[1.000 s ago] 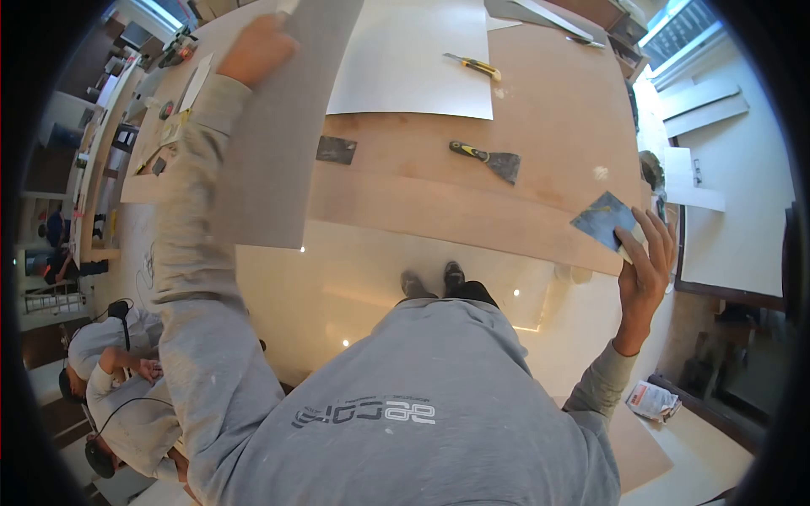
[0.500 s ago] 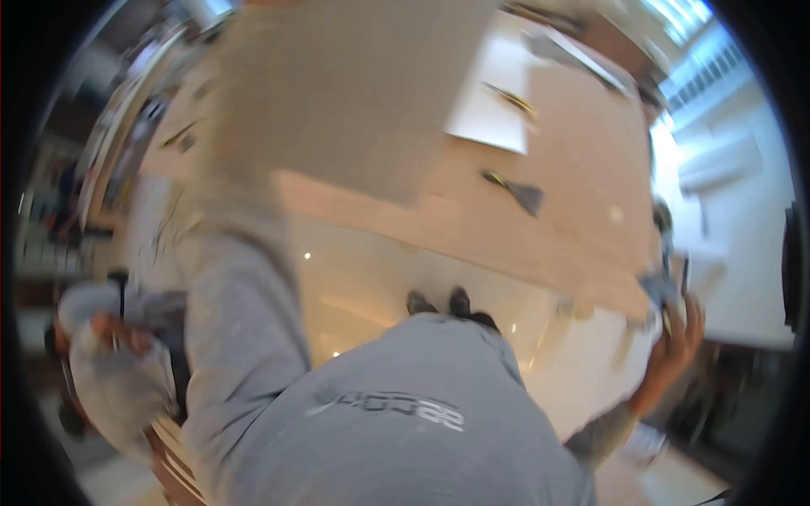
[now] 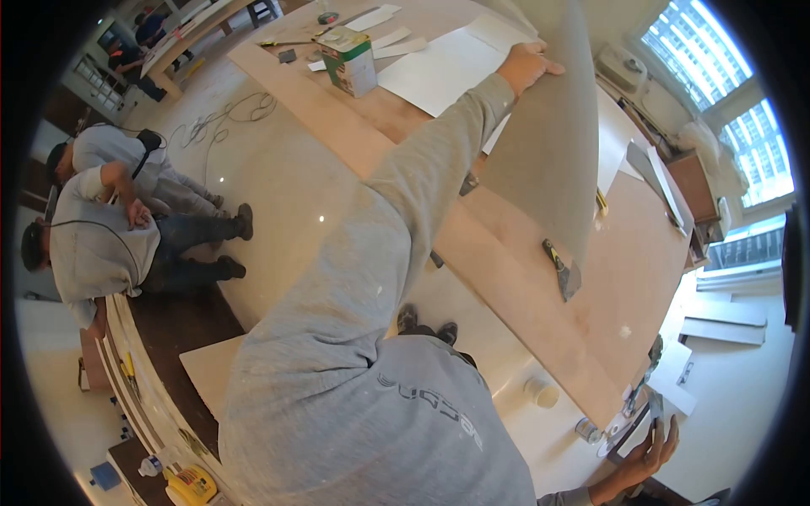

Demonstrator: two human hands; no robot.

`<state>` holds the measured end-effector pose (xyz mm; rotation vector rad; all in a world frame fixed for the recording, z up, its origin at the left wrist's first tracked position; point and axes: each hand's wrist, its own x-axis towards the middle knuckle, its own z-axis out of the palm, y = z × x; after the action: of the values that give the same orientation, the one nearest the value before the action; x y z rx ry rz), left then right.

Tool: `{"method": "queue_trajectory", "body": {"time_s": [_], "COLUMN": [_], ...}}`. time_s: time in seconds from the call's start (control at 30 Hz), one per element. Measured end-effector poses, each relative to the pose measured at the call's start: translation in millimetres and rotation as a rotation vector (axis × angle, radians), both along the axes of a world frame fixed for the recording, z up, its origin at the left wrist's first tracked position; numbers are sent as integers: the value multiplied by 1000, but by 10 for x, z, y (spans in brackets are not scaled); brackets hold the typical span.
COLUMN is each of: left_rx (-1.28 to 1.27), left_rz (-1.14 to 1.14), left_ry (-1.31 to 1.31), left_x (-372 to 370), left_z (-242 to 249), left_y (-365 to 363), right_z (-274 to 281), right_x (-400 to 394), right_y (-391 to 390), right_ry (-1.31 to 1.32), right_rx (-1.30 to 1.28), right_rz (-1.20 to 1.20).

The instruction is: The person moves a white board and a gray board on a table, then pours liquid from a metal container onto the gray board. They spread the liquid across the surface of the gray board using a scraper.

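My left hand is stretched far out over the table, gripping the edge of a large grey-beige laminate sheet. The sheet stands tilted and slightly bowed above the wooden tabletop. At the lower right, my right hand holds what looks like a putty knife, its flat blade pointing up past the fingers; the handle is hidden. Another putty knife with a black and yellow handle lies on the board by the sheet's lower edge. A yellow cutter shows partly beside the sheet.
A green and white can and white sheets stand or lie on the table's far part. A jar and a round tub are near the right edge. Two people stand at left; cables lie on the floor.
My view has swung left, bringing the can and the two people into clearer sight. The sheet has gone from facing me broadly to a steeper, narrower tilt. My right hand still holds the putty knife.
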<state>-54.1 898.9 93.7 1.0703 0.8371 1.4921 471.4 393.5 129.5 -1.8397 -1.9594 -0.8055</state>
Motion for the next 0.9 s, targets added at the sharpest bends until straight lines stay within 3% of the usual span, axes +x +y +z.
{"method": "queue_trajectory", "body": {"time_s": [0.2, 0.4, 0.5, 0.73, 0.9], "left_rx": [42, 48, 80, 114, 175], "left_rz": [42, 1, 163, 101, 177], "left_ry": [266, 232, 291, 6, -164], "left_x": [35, -77, -79, -47, 107], "left_z": [243, 408, 462, 631, 307], "left_y": [-18, -168, -116, -301, -48], "right_z": [-9, -213, -252, -255, -254], "right_x": [-29, 99, 157, 437, 564], "right_y": [403, 696, 758, 699, 567], "right_ry": [81, 100, 92, 138, 125], "right_rx": [70, 118, 132, 164, 150], "right_rz": [54, 140, 105, 121, 26]}}
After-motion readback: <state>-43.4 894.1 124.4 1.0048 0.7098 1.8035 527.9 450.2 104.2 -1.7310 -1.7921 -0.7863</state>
